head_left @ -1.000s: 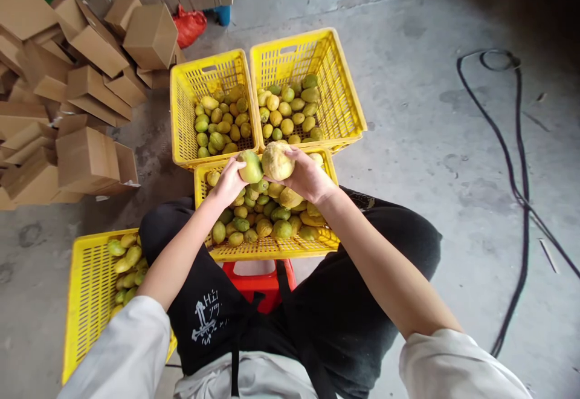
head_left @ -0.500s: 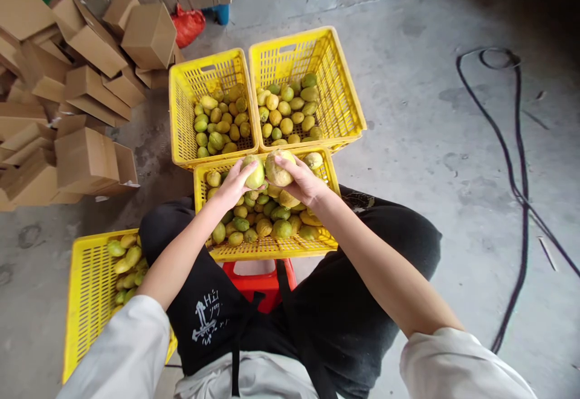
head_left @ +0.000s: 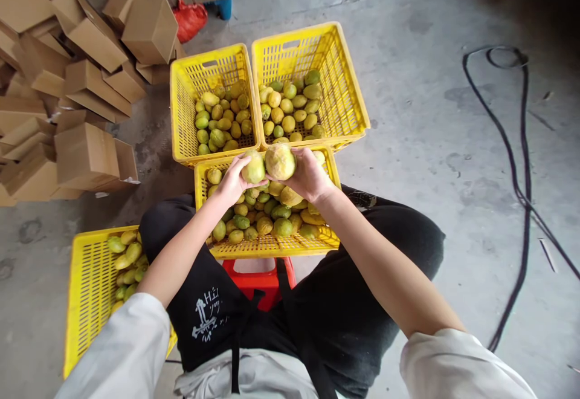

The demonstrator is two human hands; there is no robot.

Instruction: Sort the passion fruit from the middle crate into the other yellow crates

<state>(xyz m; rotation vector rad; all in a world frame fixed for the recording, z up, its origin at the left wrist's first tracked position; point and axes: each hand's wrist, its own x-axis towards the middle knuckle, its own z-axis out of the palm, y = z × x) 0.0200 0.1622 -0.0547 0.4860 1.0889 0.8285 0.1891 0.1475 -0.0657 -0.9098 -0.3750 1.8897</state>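
Here, the left grip (head_left: pixel 232 182) curls snugly around a greenish fruit (head_left: pixel 254 167), the right grip (head_left: pixel 310 176) around a larger yellowish fruit (head_left: pixel 280 161), side by side over the central yellow crate (head_left: pixel 272 247); a slackened hold could drop either, bruising the heaped fruits (head_left: pixel 282 228) below.

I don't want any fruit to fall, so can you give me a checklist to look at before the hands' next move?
1. Left hand has a grip: ok, thumb and fingers hold a greenish fruit.
2. Right hand has a grip: ok, it holds a larger, yellowish fruit.
3. Something beneath to catch a drop: ok, both are held over the near yellow crate.
4. Room in the far right crate: ok, its fruit lies well below the rim.
5. Black cable away from the crates: ok, it lies on the floor to the right.
6. Fruit ripe inside: cannot tell.
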